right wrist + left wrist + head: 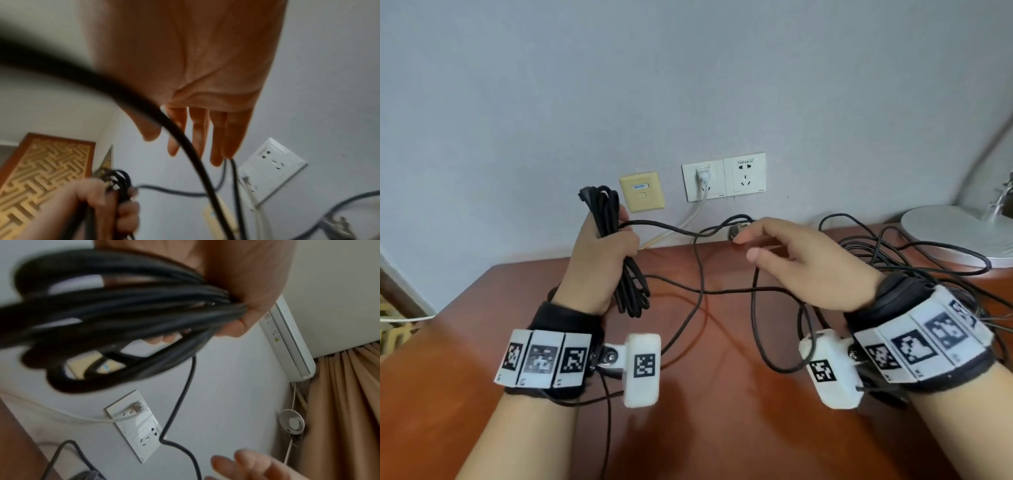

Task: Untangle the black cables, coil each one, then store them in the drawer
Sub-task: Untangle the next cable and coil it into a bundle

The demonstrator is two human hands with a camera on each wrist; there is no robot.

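One desk (pixel 705 428), red-brown, is set against a grey wall (pixel 688 85). One lamp base (pixel 959 233) is seen at its right rear. Loose cables (pixel 914 260) are tangled on the desk at right; their count cannot be told. One coil (pixel 631 287) is gripped upright in the left hand (pixel 599 263). The right hand (pixel 808 267) is held with fingers spread, nothing gripped; one strand (pixel 671 229) is stretched from coil towards it. Two white sockets (pixel 724 176), one beige plate (pixel 642 191).
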